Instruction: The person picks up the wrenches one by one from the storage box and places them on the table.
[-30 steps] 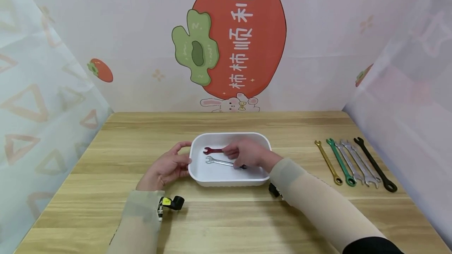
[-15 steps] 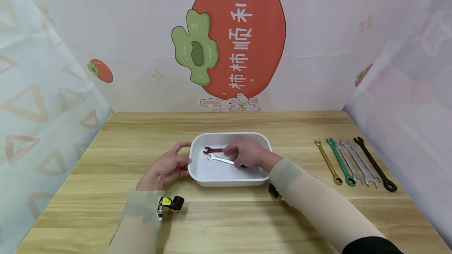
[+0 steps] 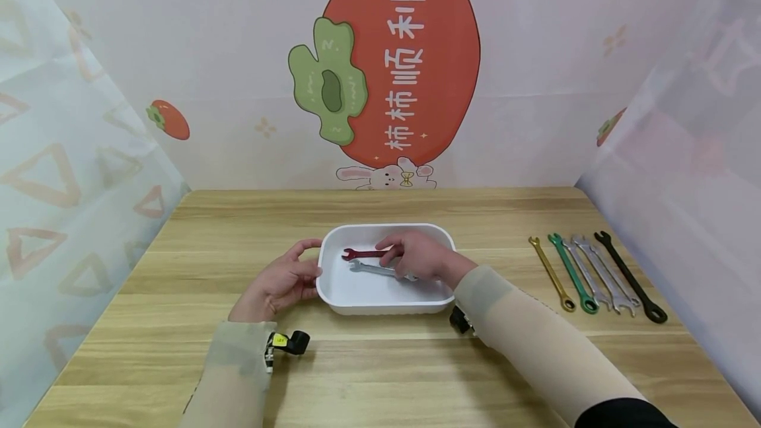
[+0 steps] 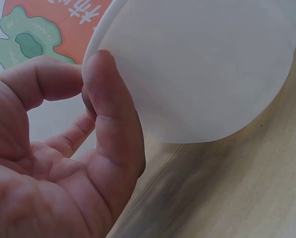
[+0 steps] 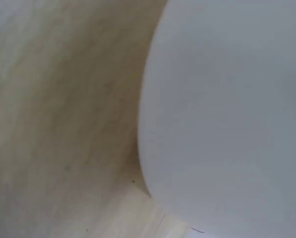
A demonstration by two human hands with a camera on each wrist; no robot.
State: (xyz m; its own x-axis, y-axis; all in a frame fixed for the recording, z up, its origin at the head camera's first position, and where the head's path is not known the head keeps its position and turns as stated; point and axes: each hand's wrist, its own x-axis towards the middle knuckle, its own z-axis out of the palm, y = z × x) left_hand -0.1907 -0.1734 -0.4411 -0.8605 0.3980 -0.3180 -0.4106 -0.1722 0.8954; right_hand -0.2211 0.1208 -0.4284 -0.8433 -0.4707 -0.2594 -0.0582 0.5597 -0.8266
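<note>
A white tray (image 3: 368, 292) stands on the table, with a dark red wrench (image 3: 357, 254) and a silver wrench (image 3: 371, 269) lying inside it. My left hand (image 3: 285, 283) holds the tray at its left rim; in the left wrist view its curled fingers (image 4: 108, 99) meet that rim. Over the right half of the tray is my right hand (image 3: 419, 257), fingers parted, just above the wrenches. It covers the right end of the red wrench, and I cannot tell whether a fingertip touches it. The right wrist view shows only the tray's outer wall (image 5: 222, 114) and the tabletop.
To the right lies a row of wrenches: a gold one (image 3: 553, 276), a green one (image 3: 573, 274), several silver ones (image 3: 606, 276) and a black one (image 3: 630, 276). Printed cloth walls (image 3: 238, 71) stand behind and beside the wooden table (image 3: 357, 362).
The silver wrench shifted slightly up and right in the tray, closer to the red one. My right hand has let go of it and its fingers have spread. The left hand stays put.
</note>
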